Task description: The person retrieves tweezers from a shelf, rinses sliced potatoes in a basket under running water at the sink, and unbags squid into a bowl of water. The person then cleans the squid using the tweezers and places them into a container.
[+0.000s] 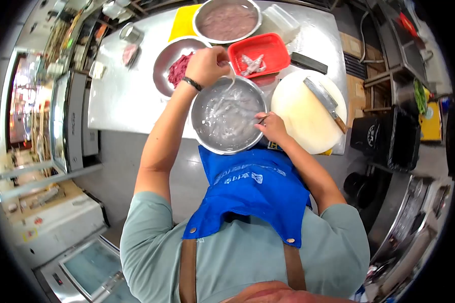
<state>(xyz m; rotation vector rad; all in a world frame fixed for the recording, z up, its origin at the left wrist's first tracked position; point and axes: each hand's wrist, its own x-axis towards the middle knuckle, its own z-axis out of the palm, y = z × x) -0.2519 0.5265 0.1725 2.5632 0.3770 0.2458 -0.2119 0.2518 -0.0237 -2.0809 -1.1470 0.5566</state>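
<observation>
My left hand (pixel 211 65) is raised over the far rim of a metal bowl (pixel 199 129). Its fingers are closed on a pale, thin strip (pixel 232 81) that dangles above the bowl. Cloudy water with whitish pieces (pixel 227 118) fills the bowl. At the right rim, my right hand (pixel 273 127) is closed around a small dark object (pixel 262 119), whose kind I cannot make out. Just beyond the bowl, a red plastic tray (pixel 278 44) holds pale, squid-like pieces (pixel 253 64).
A cleaver (pixel 324 100) lies on a round cutting board (pixel 301 118) at right, with a black block (pixel 309 63) behind it. Red shredded meat (pixel 179 69) sits in a left bowl (pixel 161 61). A larger bowl (pixel 197 25) and clear container (pixel 283 22) stand at the back.
</observation>
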